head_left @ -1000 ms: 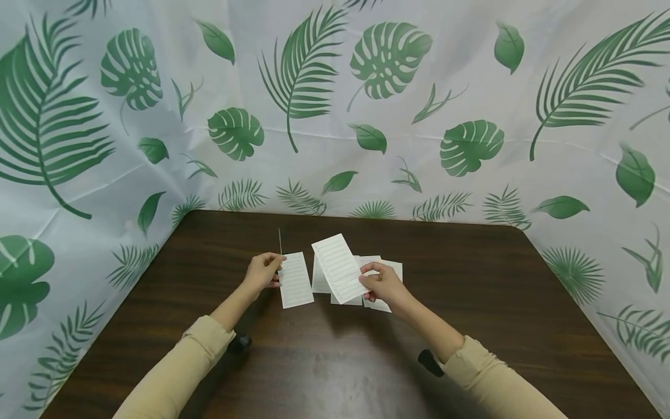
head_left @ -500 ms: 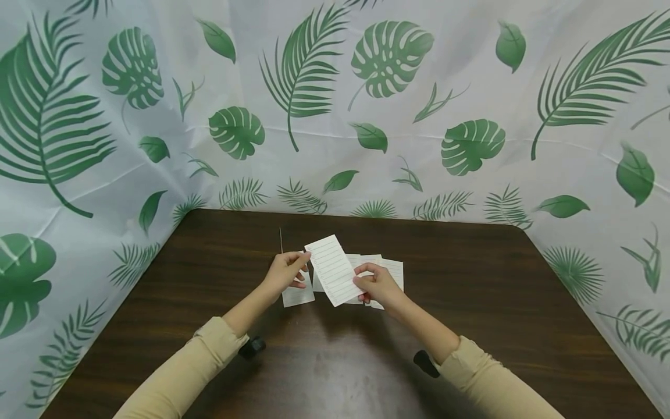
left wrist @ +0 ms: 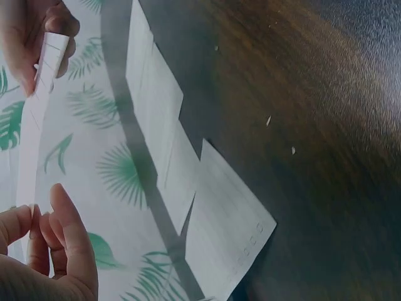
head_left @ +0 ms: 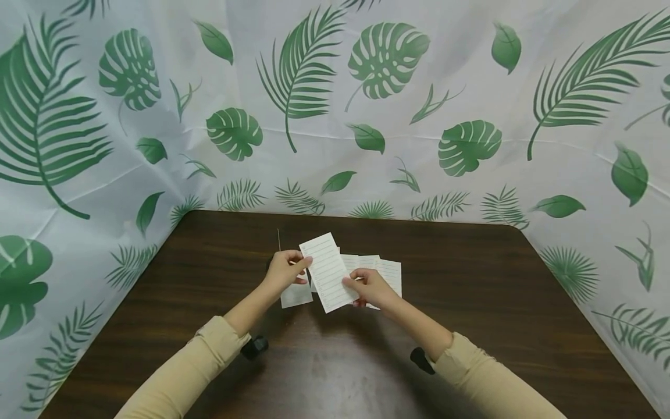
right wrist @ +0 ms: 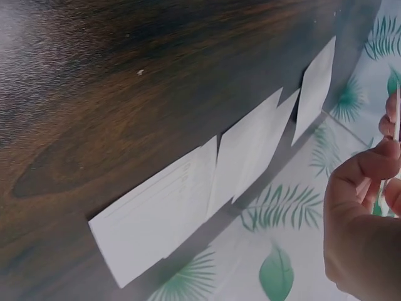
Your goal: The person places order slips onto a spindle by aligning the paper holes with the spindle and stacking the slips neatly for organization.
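A white lined card [head_left: 325, 270] is held up over the table, tilted, between both hands. My left hand [head_left: 283, 272] pinches its upper left edge between thumb and fingers. At its lower right edge, my right hand [head_left: 373, 288] grips it, thumb on the front face. In the left wrist view the card [left wrist: 32, 135] appears nearly edge-on, with left-hand fingertips [left wrist: 34, 219] at its lower end. Below the left hand lies another card [head_left: 296, 295], partly hidden by that hand. Several overlapping cards [head_left: 389, 273] lie behind the right hand, partly covered by it and the held card.
A thin pale upright strip [head_left: 279, 240] rises just behind the left hand. Dark wood-grain table [head_left: 471, 279] surrounds the cards, with small pale crumbs [left wrist: 269, 120] on it. A white leaf-print cloth [head_left: 324, 116] hangs along the table's far and left edges.
My left hand has left the card lying on the left and moved right to pinch the raised card. My right hand has shifted slightly left with that card.
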The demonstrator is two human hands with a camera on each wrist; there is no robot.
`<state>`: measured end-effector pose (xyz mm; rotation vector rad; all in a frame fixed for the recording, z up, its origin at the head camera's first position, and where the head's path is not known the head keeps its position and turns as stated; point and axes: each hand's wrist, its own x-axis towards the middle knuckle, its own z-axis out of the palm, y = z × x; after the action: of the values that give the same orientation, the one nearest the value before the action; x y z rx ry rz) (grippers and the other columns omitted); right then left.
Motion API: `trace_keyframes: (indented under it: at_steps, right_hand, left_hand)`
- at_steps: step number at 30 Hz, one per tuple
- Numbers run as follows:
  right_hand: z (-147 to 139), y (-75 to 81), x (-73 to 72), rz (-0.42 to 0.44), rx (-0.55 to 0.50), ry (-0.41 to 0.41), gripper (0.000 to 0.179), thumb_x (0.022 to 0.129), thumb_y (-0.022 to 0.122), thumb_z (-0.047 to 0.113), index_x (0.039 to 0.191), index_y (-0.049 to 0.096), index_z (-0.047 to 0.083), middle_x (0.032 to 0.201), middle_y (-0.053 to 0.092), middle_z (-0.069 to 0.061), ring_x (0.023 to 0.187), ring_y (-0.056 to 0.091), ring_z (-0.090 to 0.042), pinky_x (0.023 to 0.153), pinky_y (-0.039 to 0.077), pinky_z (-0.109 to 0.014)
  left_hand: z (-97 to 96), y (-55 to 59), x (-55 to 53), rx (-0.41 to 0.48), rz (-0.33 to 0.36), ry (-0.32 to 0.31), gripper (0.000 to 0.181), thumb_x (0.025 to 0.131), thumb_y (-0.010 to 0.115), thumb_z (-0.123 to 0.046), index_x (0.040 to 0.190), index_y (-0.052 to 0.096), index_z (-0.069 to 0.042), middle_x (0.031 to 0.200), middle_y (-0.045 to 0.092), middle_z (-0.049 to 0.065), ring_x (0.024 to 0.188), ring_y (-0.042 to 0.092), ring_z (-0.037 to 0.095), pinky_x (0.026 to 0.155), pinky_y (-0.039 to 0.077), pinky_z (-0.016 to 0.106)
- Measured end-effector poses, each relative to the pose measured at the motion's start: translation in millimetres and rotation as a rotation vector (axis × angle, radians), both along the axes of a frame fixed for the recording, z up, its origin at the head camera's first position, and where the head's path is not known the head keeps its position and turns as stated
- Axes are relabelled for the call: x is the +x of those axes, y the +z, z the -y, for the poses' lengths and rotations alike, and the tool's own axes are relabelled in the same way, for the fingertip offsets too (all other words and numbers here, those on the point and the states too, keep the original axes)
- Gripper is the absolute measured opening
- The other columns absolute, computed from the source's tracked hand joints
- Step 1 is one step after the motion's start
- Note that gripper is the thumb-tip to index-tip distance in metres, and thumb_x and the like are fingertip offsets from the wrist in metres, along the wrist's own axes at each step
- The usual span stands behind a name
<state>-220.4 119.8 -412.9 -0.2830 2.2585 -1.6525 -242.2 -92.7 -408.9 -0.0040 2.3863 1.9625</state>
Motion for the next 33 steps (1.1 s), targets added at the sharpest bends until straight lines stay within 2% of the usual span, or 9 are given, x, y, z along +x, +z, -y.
trace_keyframes:
  at_steps: [5, 11, 15, 18, 22, 29, 33]
  right_hand:
    - [8, 3.3, 1.5, -0.073, 0.029, 0.043, 0.025, 0.095, 0.053, 0.008, 0.078, 0.051, -0.01, 0.051, 0.048, 0.003, 0.044, 0.048, -0.008, 0.042, 0.038, -0.018]
    - [20, 9.4, 1.7, -0.106, 0.049, 0.059, 0.024, 0.094, 0.053, 0.008, 0.078, 0.055, -0.01, 0.047, 0.045, 0.003, 0.042, 0.048, -0.007, 0.042, 0.038, -0.018]
    - [29, 11.4, -2.0, -0.089, 0.051, 0.045, 0.023, 0.094, 0.052, 0.006, 0.077, 0.057, -0.008, 0.046, 0.045, 0.003, 0.042, 0.047, -0.008, 0.043, 0.037, -0.019]
    - [36, 11.4, -5.8, -0.076, 0.043, 0.04, 0.023, 0.094, 0.052, 0.006, 0.076, 0.057, -0.008, 0.045, 0.045, 0.003, 0.042, 0.047, -0.008, 0.043, 0.036, -0.019]
    - [44, 11.7, -10.9, -0.087, 0.026, 0.048, 0.023, 0.095, 0.052, 0.006, 0.079, 0.058, -0.01, 0.047, 0.046, 0.003, 0.042, 0.047, -0.006, 0.043, 0.036, -0.018]
    - [56, 19.6, -15.5, -0.066, 0.016, 0.021, 0.022, 0.095, 0.052, 0.008, 0.083, 0.06, -0.009, 0.049, 0.047, 0.002, 0.044, 0.048, -0.009, 0.045, 0.038, -0.02]
    - [61, 24.1, -20.0, -0.052, 0.009, -0.007, 0.022, 0.095, 0.053, 0.009, 0.08, 0.06, -0.006, 0.049, 0.047, 0.001, 0.046, 0.049, -0.011, 0.045, 0.038, -0.019]
  left_hand:
    - [5.0, 6.8, -1.9, -0.015, -0.019, 0.013, 0.021, 0.091, 0.061, -0.008, 0.094, 0.062, 0.012, 0.078, 0.056, 0.005, 0.066, 0.053, 0.011, 0.056, 0.059, 0.026]
    - [13.4, 13.5, -5.5, -0.086, -0.084, 0.055, 0.018, 0.089, 0.064, -0.009, 0.094, 0.063, 0.009, 0.079, 0.059, 0.007, 0.062, 0.054, 0.009, 0.058, 0.06, 0.03]
    - [21.1, 17.7, -7.8, -0.071, -0.067, 0.065, 0.019, 0.09, 0.062, -0.009, 0.096, 0.063, 0.008, 0.074, 0.059, 0.004, 0.06, 0.055, 0.008, 0.058, 0.06, 0.029]
    - [27.0, 21.4, -9.6, -0.068, -0.06, 0.062, 0.022, 0.093, 0.058, -0.011, 0.1, 0.063, 0.009, 0.075, 0.06, 0.007, 0.061, 0.055, 0.009, 0.059, 0.06, 0.03]
    - [34.0, 26.6, -12.7, -0.096, -0.086, 0.075, 0.026, 0.096, 0.053, -0.016, 0.099, 0.064, 0.008, 0.074, 0.058, 0.009, 0.061, 0.053, 0.009, 0.06, 0.061, 0.033]
    - [43.3, 33.8, -18.7, -0.179, -0.153, 0.095, 0.024, 0.093, 0.058, -0.013, 0.098, 0.066, 0.009, 0.072, 0.059, 0.008, 0.056, 0.056, 0.007, 0.061, 0.06, 0.03]
    - [47.9, 38.7, -23.3, -0.208, -0.129, 0.093, 0.024, 0.092, 0.059, -0.013, 0.103, 0.065, 0.008, 0.081, 0.062, 0.01, 0.058, 0.058, 0.007, 0.066, 0.061, 0.034]
